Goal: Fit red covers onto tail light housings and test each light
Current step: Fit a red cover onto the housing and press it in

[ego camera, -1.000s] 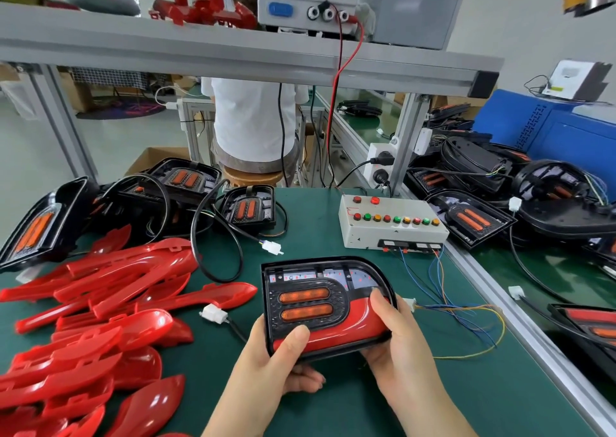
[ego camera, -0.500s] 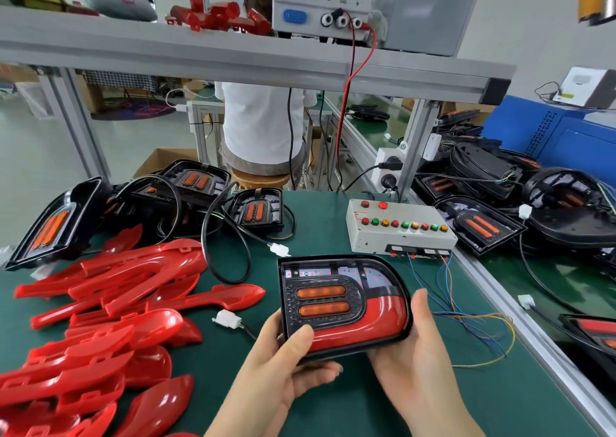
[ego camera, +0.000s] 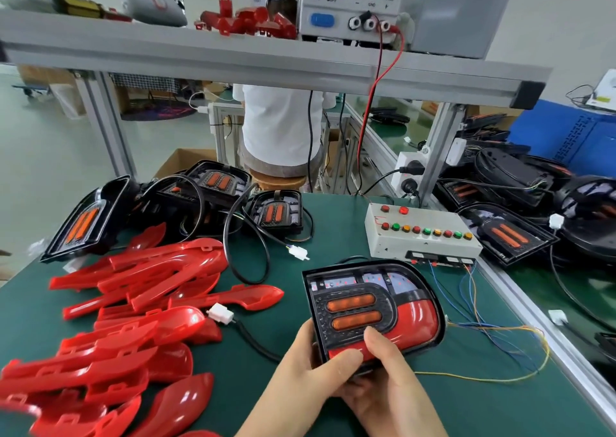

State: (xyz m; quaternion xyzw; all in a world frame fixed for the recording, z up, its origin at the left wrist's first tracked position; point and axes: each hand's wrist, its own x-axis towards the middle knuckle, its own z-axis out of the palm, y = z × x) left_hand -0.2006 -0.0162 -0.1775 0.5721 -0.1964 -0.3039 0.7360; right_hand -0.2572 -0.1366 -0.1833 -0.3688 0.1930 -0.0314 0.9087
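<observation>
Now left hand [ego camera: 300, 370] and right hand [ego camera: 390, 386] clasp the housing [ego camera: 353, 290] at its 6 o'clock edge, thumbs on the cover [ego camera: 416, 323]; its length runs 9 to 3, box [ego camera: 420, 233] at 1 o'clock, nearer the right hand.

Left hand [ego camera: 300, 370] and right hand [ego camera: 393, 393] were side by side, low centre; both gripped the tail light [ego camera: 413, 316], thumbs [ego camera: 346, 358] pressed on its near edge.
</observation>
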